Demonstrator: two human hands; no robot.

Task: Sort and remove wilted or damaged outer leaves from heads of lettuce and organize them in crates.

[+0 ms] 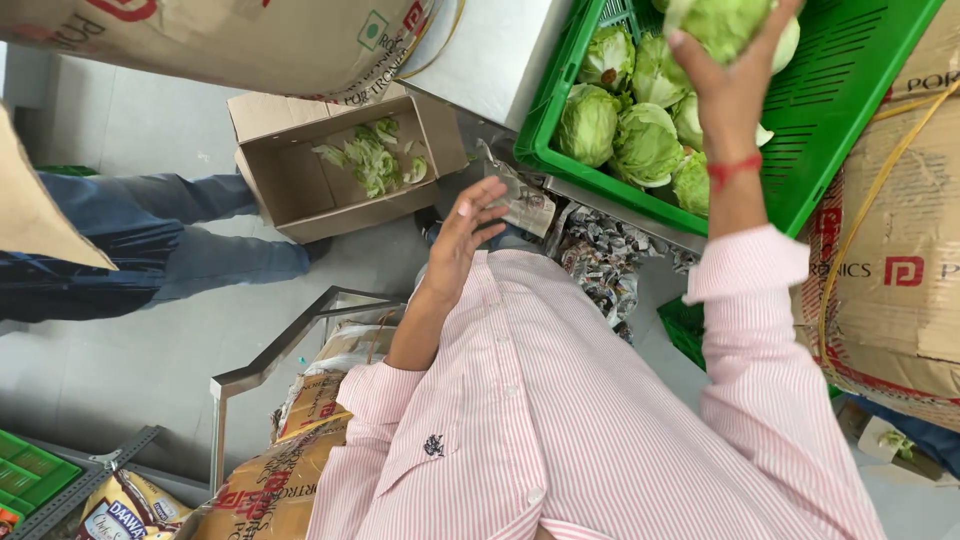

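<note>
One pale green, leafy cabbage (725, 22) sits gripped in the right hand (735, 85) fingers; left hand (462, 235) fingers spread, empty.

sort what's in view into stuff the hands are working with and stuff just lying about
In hand:
right hand gripping a cabbage
green crate of cabbages
left hand, open and empty

Lying about:
cardboard box with leaf scraps
crumpled newspaper
brown sacks

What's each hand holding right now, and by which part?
The right hand grips a pale green round cabbage from underneath, above the green plastic crate. The left hand is open, holding nothing.
</note>
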